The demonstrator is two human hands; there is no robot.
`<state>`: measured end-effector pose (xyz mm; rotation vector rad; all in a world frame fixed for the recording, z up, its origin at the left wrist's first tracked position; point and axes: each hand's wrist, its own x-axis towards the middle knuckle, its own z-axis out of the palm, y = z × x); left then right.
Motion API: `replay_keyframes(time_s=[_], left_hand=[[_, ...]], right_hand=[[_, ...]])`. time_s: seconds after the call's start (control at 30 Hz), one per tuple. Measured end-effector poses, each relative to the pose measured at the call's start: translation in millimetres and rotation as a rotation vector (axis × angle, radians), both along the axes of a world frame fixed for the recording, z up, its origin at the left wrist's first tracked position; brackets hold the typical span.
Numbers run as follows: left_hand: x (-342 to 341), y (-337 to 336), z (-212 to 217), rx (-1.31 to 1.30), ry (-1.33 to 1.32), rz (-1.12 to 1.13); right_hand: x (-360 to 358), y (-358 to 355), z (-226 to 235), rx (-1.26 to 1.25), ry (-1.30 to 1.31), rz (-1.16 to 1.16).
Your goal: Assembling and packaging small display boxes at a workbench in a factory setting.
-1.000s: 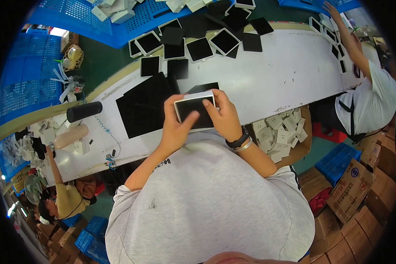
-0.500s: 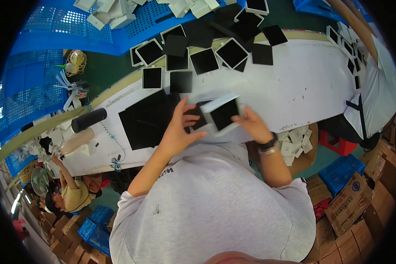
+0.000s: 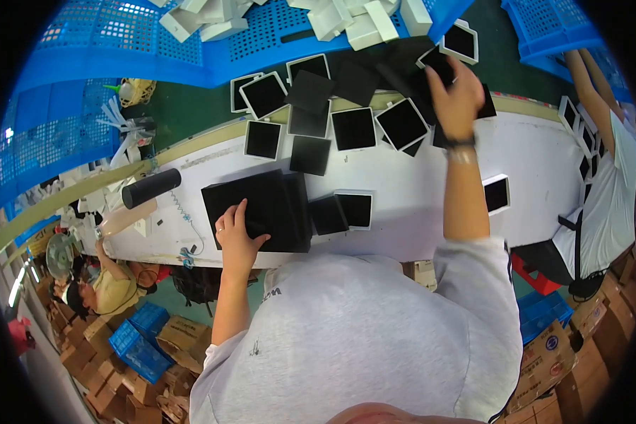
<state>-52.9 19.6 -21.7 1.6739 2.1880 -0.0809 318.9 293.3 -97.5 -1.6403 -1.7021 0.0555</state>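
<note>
My left hand (image 3: 237, 239) lies with fingers spread on a stack of large black sheets (image 3: 258, 205) at the table's near left. My right hand (image 3: 459, 102) reaches to the far side, thumb and forefinger apart, over a group of black squares and white-rimmed boxes. What lies under its fingers is partly hidden. Close to me, a small black square (image 3: 328, 215) rests against a white-rimmed box with a black inside (image 3: 357, 210). Another such box (image 3: 497, 194) is on the table just right of my right forearm.
Several white-rimmed boxes (image 3: 355, 129) and black squares (image 3: 310, 155) line the table's far edge. Behind them stands a blue crate (image 3: 261, 32) of white boxes. A black cylinder (image 3: 152, 189) lies at left. A co-worker (image 3: 597, 155) works at right, another person (image 3: 113, 290) at far left.
The white-rimmed box has left my right hand, which has swung to the far side. My left hand has come down onto the black sheets. A box now lies at right; the view has shifted.
</note>
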Motion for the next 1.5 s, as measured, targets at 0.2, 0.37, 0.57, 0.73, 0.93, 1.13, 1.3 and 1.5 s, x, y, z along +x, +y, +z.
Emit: replay_keyframes(time_s=[0.2, 0.37, 0.57, 0.73, 0.93, 1.13, 1.3, 1.5], left_hand=[[-10.2, 5.2, 31.3, 0.219, -0.497, 0.305], [7.8, 6.7, 40.5, 0.488, -1.004, 0.593], [61.6, 44.8, 46.9, 0.375, -1.351, 0.350], [65.7, 32.4, 32.8, 0.307, -1.579, 0.375], [53.1, 12.4, 13.8, 0.370, -1.600, 0.194], [44.0, -16.6, 30.0, 0.195, -1.531, 0.212], [14.1, -41.4, 37.6, 0.257, -1.658, 0.077], [-36.5, -71.2, 36.3, 0.102, -2.105, 0.131]], right_hand=[[-54.3, 100.7, -9.7, -0.361, -0.163, 0.089], [-60.9, -14.7, 53.0, -0.086, 0.593, 0.007], [-67.2, -119.1, 66.0, 0.200, 0.088, 0.333], [-78.6, -186.9, 64.2, 0.157, 0.145, 0.499], [-108.8, -249.3, 66.4, -0.141, 1.172, 0.420], [-119.3, -278.8, 75.1, -0.018, 0.632, 0.387], [-135.5, -298.6, 68.2, -0.215, 0.870, 0.358], [-157.2, -313.1, 82.5, -0.404, 0.974, 0.543]])
